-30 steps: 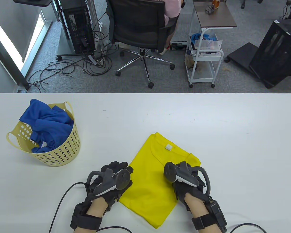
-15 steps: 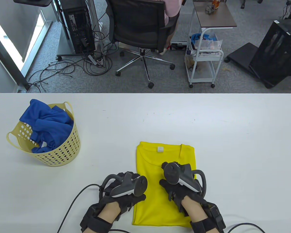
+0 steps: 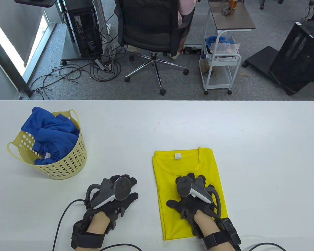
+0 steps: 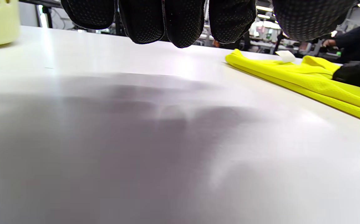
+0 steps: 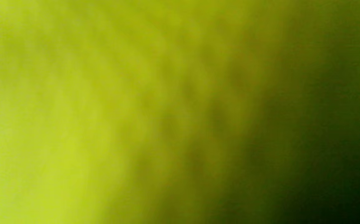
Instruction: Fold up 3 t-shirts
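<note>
Pressing flat on the folded yellow t-shirt, the right hand seemingly spreads; left hand relaxed beside.

- The bare tabletop is lying open across the far side and the whole right part.
- A yellow basket stuffed with blue cloth is blocking the far left.
- The folded yellow t-shirt is taking up the near middle, the right hand lying flat on it.
- The left hand is hovering over the bare strip between basket and shirt.
</note>
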